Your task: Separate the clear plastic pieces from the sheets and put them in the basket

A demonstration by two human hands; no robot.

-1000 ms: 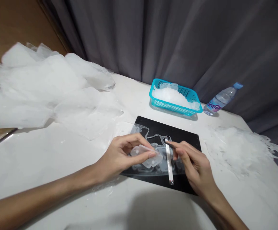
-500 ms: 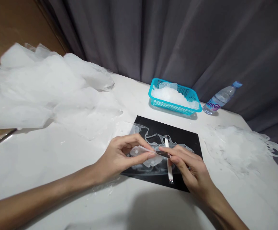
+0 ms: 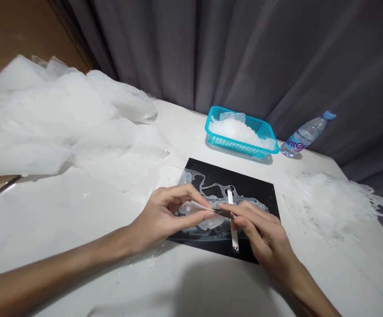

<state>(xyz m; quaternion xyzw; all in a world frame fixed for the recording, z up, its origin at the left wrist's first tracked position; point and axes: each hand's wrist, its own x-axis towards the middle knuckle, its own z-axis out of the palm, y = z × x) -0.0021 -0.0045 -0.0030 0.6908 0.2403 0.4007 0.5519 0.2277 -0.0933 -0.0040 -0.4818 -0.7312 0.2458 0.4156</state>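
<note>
My left hand (image 3: pixel 174 211) pinches a small translucent whitish sheet piece (image 3: pixel 194 209) between thumb and fingers. In my right hand (image 3: pixel 260 226) is a small dark metal tool (image 3: pixel 223 213), perhaps tweezers or a blade; its tip meets the edge of the piece at my left fingertips. Both hands hover over a black mat (image 3: pixel 240 174). A clear plastic sheet with cut-out shapes (image 3: pixel 213 190) lies on the mat. A narrow white strip (image 3: pixel 234 240) runs across the mat, its middle partly hidden by my right fingers.
A large heap of translucent sheets (image 3: pixel 59 110) covers the table's left side. Behind the mat stands a turquoise basket (image 3: pixel 237 147) holding whitish pieces, beside a water bottle (image 3: pixel 305 135). Clear scraps (image 3: pixel 333 202) are piled at the right. A grey curtain (image 3: pixel 231 53) hangs behind.
Both hands keep nearly the same pose, with the tool still at the edge of the piece. The view has shifted very slightly.
</note>
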